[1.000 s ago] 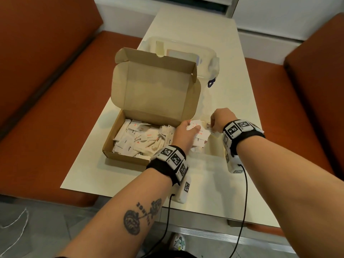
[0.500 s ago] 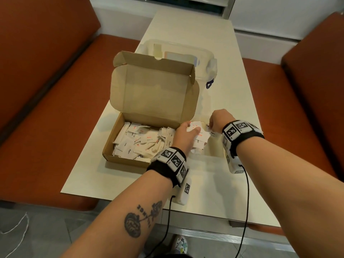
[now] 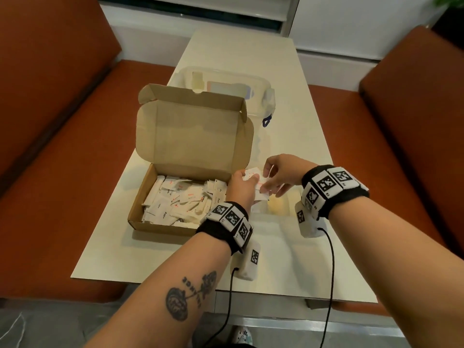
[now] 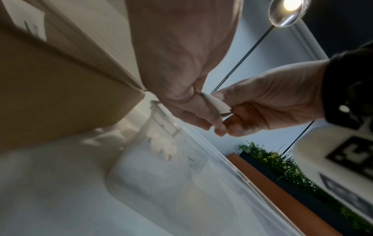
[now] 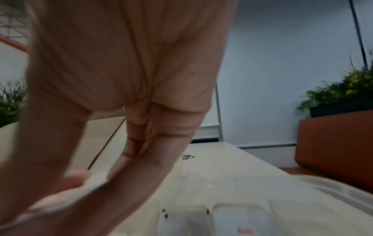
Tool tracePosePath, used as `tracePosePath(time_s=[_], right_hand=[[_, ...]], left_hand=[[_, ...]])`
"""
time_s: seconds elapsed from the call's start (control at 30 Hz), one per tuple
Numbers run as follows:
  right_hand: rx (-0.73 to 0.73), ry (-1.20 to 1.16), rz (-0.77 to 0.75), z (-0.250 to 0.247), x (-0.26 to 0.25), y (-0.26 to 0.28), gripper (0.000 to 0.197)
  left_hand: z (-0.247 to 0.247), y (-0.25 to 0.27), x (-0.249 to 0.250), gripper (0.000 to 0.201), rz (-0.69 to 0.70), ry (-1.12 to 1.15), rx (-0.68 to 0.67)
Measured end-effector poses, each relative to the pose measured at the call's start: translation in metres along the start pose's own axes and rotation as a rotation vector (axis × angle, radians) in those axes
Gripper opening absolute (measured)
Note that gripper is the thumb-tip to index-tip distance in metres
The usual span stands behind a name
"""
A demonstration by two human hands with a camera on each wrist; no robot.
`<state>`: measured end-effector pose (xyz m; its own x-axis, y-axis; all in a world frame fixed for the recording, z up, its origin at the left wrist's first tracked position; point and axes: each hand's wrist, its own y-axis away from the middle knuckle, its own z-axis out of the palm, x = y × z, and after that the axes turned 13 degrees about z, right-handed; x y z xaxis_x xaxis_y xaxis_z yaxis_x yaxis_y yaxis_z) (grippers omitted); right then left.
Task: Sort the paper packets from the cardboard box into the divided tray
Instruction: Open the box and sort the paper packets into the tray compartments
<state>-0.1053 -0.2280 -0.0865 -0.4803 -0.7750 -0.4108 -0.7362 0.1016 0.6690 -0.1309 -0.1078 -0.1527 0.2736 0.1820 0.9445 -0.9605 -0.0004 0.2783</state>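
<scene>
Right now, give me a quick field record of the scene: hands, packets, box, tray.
left hand: grips a bunch of paper packets, to the right of the box
right hand: pinches a packet from that bunch
cardboard box: lid open and standing up, many packets still inside
divided tray: clear plastic, right of the box, under both hands; at least one packet marked "Salt" inside
clear lidded container: behind the box, closed
</scene>
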Motion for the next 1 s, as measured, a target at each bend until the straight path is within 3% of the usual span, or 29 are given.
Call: tracePosePath(time_s=[0.2, 0.37, 0.57, 0.8, 1.0], right_hand=[[0.120, -0.128, 0.016, 0.002, 0.014, -0.004, 0.024], [0.143, -0.197, 0.001, -0.003, 0.024, -0.004, 0.016], [0.118, -0.179, -0.019, -0.005, 0.026, -0.002, 0.015], [0.155, -0.266, -0.054, -0.014, 0.025, 0.004, 0.015], [0.091, -0.272, -0.010, -0.020, 0.029, 0.008, 0.017]], left_hand=[[0.004, 0.005, 0.008, 0.037, -0.091, 0.213, -0.150], [0.003, 0.006, 0.008, 0.041, -0.060, 0.176, -0.244], [0.000, 0.005, 0.001, 0.033, -0.016, 0.095, -0.220], [0.000, 0.000, 0.001, 0.038, 0.008, 0.015, -0.147], [0.006, 0.003, 0.009, 0.029, -0.031, 0.105, -0.170]])
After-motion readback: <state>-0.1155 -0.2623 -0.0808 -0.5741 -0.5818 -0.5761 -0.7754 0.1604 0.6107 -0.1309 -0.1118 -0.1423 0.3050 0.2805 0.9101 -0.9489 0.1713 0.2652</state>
